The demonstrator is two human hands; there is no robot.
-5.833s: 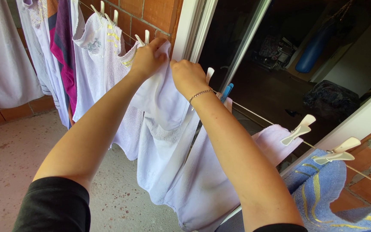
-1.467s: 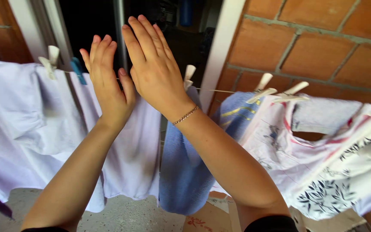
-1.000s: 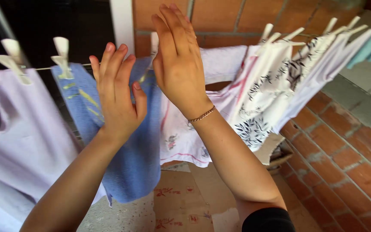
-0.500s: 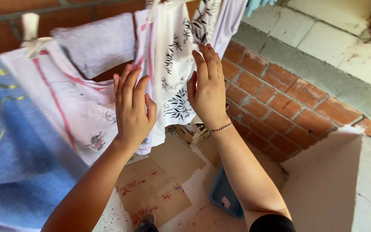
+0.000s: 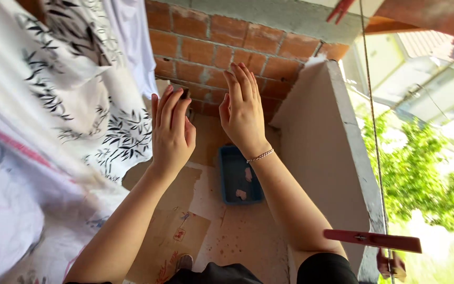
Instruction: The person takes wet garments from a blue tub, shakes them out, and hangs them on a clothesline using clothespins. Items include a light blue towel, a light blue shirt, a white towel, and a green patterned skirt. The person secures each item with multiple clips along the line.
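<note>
Both hands are raised, empty, fingers straight and pointing up: the left hand [image 5: 172,131] just beside the white leaf-print cloth [image 5: 74,89] hanging at the left, the right hand [image 5: 243,113] apart from it. Beyond them, a blue tray [image 5: 228,181] lies on the floor, its long axis running toward the brick wall [image 5: 222,50].

The leaf-print white cloth [image 5: 53,100] runs off the left edge, blurred, and the small pieces in the blue tray [image 5: 232,160] are too small to tell.
</note>
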